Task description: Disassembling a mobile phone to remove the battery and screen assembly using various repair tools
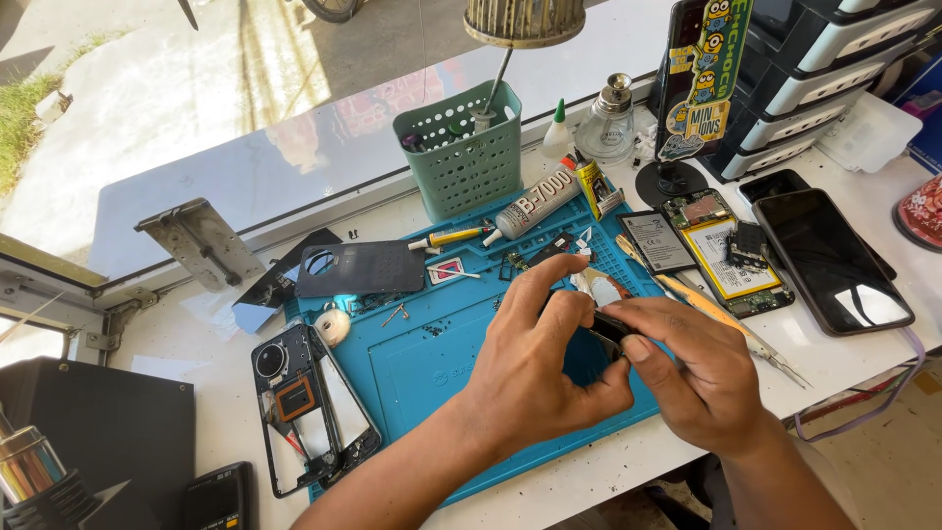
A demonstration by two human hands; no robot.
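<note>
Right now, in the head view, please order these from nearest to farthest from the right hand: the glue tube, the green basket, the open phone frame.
From the right hand:
1. Glue tube, above on the mat's far edge.
2. Green basket, behind the tube.
3. Open phone frame, far left on the mat's corner.

Dark phone screen lies right; grey glue tube behind mat.
</note>
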